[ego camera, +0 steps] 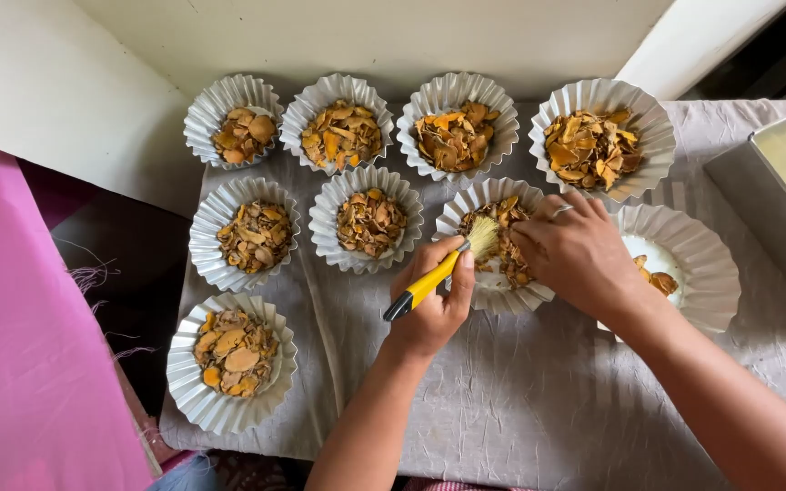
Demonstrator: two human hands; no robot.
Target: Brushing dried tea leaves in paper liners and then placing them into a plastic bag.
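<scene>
holding a yellow-handled brush (437,275) pinched in your left hand (434,305), you rest its bristles on the dried slices (502,238) in the middle fluted paper cup (493,295). your right hand (575,255) lies over that cup, fingers curled together on the slices. more filled cups sit on the grey cloth (520,400).

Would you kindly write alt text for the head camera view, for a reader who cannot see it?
The left hand holds a yellow-handled brush over a fluted paper cup of dried orange slices, where the right hand rests. Eight similar cups stand around it on a grey cloth.
</scene>
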